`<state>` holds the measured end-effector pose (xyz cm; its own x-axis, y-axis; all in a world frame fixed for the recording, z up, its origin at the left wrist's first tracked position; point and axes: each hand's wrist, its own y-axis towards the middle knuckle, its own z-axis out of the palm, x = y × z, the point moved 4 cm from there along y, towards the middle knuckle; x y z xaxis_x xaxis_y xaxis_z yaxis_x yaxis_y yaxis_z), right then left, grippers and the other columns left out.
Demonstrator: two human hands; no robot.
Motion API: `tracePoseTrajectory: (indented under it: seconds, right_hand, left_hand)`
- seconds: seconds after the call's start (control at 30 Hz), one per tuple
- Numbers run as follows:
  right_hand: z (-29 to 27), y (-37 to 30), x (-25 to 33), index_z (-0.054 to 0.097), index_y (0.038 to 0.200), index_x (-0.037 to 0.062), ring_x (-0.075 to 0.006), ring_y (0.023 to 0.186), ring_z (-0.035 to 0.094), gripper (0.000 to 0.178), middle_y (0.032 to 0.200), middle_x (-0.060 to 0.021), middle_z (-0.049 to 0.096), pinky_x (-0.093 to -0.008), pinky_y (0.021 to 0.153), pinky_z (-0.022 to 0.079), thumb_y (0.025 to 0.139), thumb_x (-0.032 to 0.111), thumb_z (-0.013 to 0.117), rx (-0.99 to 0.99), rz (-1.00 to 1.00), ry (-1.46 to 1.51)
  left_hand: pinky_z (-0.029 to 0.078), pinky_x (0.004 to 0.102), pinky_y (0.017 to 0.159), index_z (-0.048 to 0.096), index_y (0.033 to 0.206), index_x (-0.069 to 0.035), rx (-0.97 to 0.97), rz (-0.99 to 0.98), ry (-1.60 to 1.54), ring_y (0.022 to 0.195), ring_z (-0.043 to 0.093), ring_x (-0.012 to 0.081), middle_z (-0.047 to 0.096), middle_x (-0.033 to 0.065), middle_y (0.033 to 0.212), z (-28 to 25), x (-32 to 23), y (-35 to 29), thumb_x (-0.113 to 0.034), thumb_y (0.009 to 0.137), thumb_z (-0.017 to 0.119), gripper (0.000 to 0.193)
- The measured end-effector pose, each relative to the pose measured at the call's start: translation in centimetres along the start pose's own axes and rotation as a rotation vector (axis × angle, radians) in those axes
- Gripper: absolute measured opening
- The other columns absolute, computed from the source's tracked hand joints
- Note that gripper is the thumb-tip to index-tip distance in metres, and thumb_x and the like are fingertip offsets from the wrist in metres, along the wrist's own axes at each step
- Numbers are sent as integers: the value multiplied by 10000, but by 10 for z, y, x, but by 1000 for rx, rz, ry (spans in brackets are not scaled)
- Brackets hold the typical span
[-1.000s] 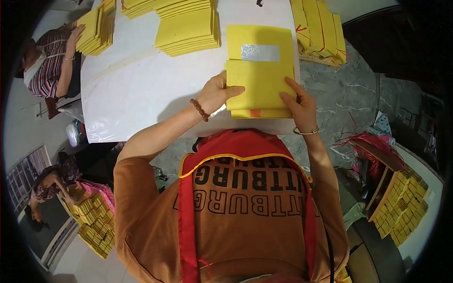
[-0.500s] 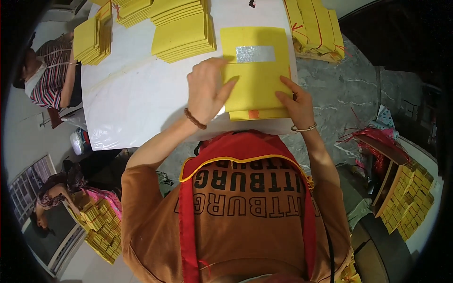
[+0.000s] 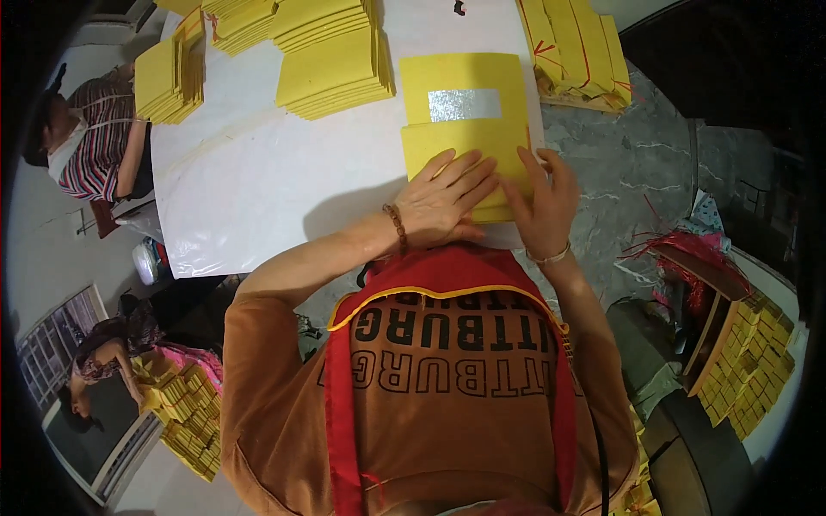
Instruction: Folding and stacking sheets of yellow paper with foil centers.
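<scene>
sheets (image 3: 465,135): on table (image 3: 249,172) | paper stack (image 3: 334,73): behind, left | bundles (image 3: 570,47): behind, right

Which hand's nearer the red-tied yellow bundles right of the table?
Right. The right hand is just below the bundles in view, at the yellow sheets' right edge; the left hand lies farther left, across the sheets' lower part.

free tabletop (image 3: 249,198) beside the left hand (image 3: 439,199), yellow stack (image 3: 331,73) beyond
</scene>
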<state>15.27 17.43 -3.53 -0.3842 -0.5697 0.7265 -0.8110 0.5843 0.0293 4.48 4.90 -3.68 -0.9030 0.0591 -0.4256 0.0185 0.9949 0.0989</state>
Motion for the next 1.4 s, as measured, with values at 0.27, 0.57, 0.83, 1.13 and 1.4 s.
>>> tracePoseTrajectory:
  seconds: [0.27,0.57,0.83,1.13,1.4]
  right_hand:
    - [31,-47,-7,441,1298,183,-286,1300,283,598,1397,-109,329,-622,1003,114,780,457,564,150,-437,-392]
    - [12,-31,-18,518,1222,78,-297,1195,435,411,1262,-133,494,-451,1000,289,870,289,504,135,-182,283]
    - [-17,-3,-22,517,1182,-35,-225,1128,489,387,1189,-136,542,-328,955,358,956,230,348,-110,-42,518]
    - [-3,-10,-34,561,1128,-20,-203,1070,519,399,1127,-116,579,-321,934,372,960,264,336,-52,65,498]
    - [3,-11,-37,581,1103,7,-195,1051,523,394,1114,-89,583,-334,914,390,958,283,341,-16,105,468]
  left_hand:
    - [202,435,1050,440,1257,-6,-16,-23,-42,1294,267,304,345,160,1364,4,-2,-2,-370,739,634,662]
    - [363,379,884,462,1243,-20,-126,-38,141,1097,438,287,451,185,1236,-7,-7,6,-252,740,615,575]
    - [482,355,664,535,1137,-6,-140,-162,235,857,589,265,604,163,963,-53,-6,16,-117,734,542,418]
    - [425,376,816,511,1213,-180,-431,-356,556,996,567,230,599,45,1112,-108,180,-56,-31,761,521,476]
    - [400,418,871,467,1254,-205,-233,-475,430,1081,511,256,544,64,1197,-68,215,-61,-85,821,525,453]
